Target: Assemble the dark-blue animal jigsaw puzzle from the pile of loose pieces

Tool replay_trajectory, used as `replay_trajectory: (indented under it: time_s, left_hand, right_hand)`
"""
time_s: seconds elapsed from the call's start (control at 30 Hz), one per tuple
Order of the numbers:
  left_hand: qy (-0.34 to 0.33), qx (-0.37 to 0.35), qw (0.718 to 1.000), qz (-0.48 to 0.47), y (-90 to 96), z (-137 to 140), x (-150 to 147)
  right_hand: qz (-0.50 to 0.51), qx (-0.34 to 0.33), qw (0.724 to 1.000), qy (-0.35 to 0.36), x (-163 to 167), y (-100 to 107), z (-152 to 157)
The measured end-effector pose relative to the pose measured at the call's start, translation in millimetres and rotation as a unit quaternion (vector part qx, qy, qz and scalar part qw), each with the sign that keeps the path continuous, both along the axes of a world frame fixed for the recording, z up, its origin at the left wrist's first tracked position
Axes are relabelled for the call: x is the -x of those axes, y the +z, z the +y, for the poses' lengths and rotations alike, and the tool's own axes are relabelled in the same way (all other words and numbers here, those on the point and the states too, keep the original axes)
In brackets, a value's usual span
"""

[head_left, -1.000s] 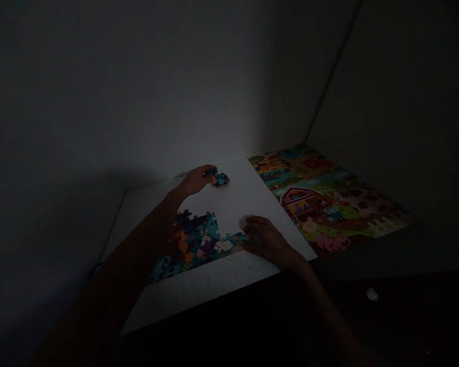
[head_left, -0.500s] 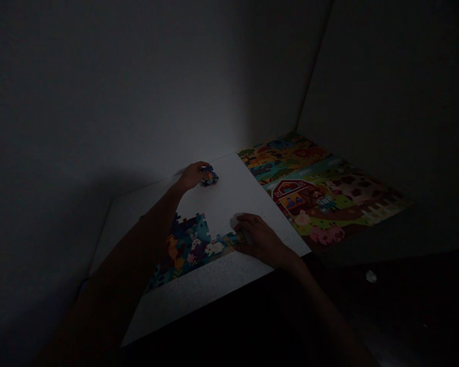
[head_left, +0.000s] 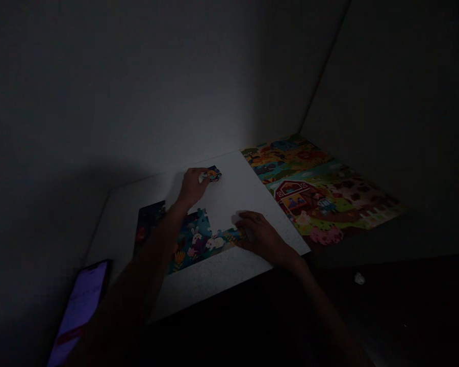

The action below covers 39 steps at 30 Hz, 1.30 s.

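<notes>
Black-edged rectangular phone [head_left: 84, 290], lit purple, at 8 o'clock. Flat green-and-brown farm picture [head_left: 350, 201] at 3 o'clock. Adjoining it, flat orange-and-green savanna picture [head_left: 286, 157], 2 o'clock. Small whitish lump [head_left: 359, 279] at 4, too dark to identify. Plain grey wall [head_left: 168, 66], 11 o'clock; darker wall [head_left: 405, 76], 2.

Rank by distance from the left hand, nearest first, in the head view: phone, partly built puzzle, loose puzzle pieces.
1. Loose puzzle pieces: at the left hand's fingertips.
2. Partly built puzzle: below the hand in view, partly behind the forearm.
3. Phone: far lower left, beyond the forearm.
</notes>
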<state>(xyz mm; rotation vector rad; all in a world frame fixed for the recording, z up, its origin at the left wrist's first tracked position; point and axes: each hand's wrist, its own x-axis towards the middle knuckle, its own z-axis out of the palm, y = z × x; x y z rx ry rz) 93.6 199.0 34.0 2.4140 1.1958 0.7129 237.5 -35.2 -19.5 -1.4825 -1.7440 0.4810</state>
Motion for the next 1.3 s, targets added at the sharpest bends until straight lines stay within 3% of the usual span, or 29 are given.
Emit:
replay_trajectory:
  time_s: [0.13, 0.2, 0.27, 0.33, 0.57, 0.9, 1.1, 1.3]
  left_hand:
    - [-0.071, -0.009, 0.997, 0.025, -13.8, -95.7, 34.5]
    - [-0.059, -0.023, 0.997, 0.039, -24.4, -143.1, 51.8]
    - [-0.066, -0.030, 0.996, 0.046, -33.2, -177.0, 64.1]
    - [-0.074, -0.042, 0.995, 0.050, -37.9, -193.8, 70.0]
    - [-0.062, -0.053, 0.995, 0.061, -35.7, -189.8, 65.7]
    - [-0.058, -0.034, 0.998, 0.003, -44.8, -190.7, 67.3]
    - [-0.057, -0.043, 0.997, -0.006, -47.9, -191.3, 66.6]
    - [-0.060, -0.043, 0.997, 0.002, -46.4, -193.9, 67.1]
  right_hand:
    - [-0.009, -0.004, 1.000, -0.004, 0.5, -2.1, 0.9]
    - [-0.009, 0.001, 1.000, -0.007, 0.4, -2.0, 0.9]
    - [-0.009, 0.010, 1.000, -0.010, 0.1, -1.5, 0.6]
    - [-0.011, 0.018, 1.000, -0.007, -0.3, -1.3, 0.2]
    - [-0.044, 0.050, 0.998, -0.009, -3.8, -1.0, 5.7]
    - [-0.085, 0.149, 0.985, 0.006, -1.4, 29.2, 16.3]
    - [0.009, 0.166, 0.986, -0.002, 0.8, 28.0, 13.9]
    - [0.176, 0.228, 0.956, 0.048, -3.7, 26.7, 13.2]
